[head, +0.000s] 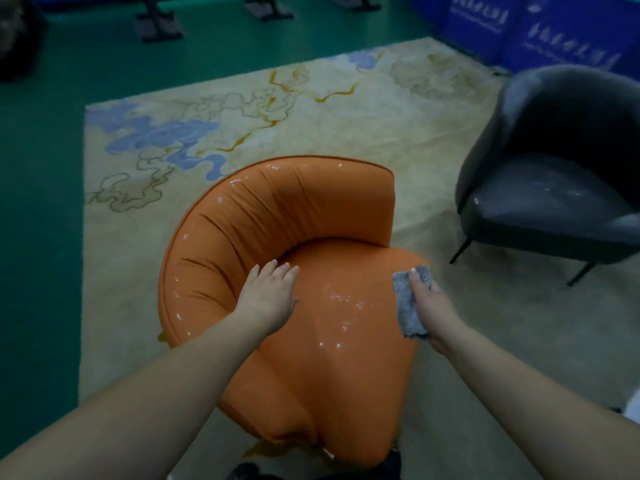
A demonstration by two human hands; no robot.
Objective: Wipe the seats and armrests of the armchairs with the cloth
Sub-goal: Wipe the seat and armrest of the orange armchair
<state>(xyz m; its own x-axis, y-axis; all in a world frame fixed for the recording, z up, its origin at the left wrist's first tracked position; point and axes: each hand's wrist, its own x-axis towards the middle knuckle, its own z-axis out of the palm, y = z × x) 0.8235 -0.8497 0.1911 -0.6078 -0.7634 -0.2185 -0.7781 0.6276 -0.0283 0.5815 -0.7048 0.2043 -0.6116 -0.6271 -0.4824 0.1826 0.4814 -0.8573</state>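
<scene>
Hands over orange armchair: left hand flat, fingers straight, resting on seat; right hand gripping grey cloth at seat's right edge. White specks across seat and armrest, wiping barely started. Grey armchair right of it, speckled, likely untouched.

An orange armchair stands on a patterned rug, white specks on its seat. The left hand rests flat on the seat; the right hand grips a grey cloth at the seat's right edge. A dark armchair stands right of the orange one.
</scene>
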